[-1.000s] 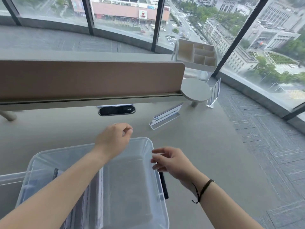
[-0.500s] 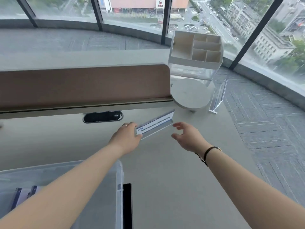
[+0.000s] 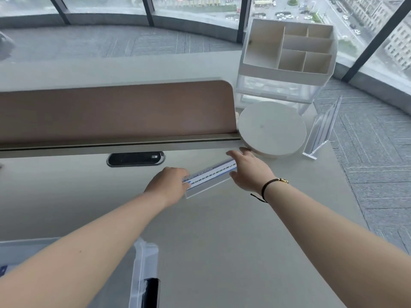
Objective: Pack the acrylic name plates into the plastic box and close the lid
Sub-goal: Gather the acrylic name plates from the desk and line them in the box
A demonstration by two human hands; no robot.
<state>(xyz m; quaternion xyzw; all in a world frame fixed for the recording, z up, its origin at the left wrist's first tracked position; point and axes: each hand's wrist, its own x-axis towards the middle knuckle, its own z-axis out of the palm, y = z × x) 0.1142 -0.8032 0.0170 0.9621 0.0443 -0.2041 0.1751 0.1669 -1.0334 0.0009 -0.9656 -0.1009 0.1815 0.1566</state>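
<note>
A clear acrylic name plate point(image 3: 210, 176) with a blue-striped paper insert lies on the desk below the brown divider. My left hand point(image 3: 170, 185) pinches its left end. My right hand point(image 3: 250, 172) grips its right end, fingers over the top edge and thumb under. A second, clear name plate point(image 3: 321, 127) stands upright at the desk's right edge. The clear plastic box point(image 3: 143, 270) shows only its right rim and black latch at the bottom left, mostly hidden behind my left forearm.
A round white stand point(image 3: 272, 127) sits just beyond my right hand. Behind it is a white compartment organiser point(image 3: 287, 47) on a clear drawer unit. The brown divider panel point(image 3: 115, 112) and a black cable port point(image 3: 135, 158) run across the desk's back.
Both hands moved from above the box out to the name plate and now hold its two ends. The view has shifted forward, so the box slid to the bottom left.
</note>
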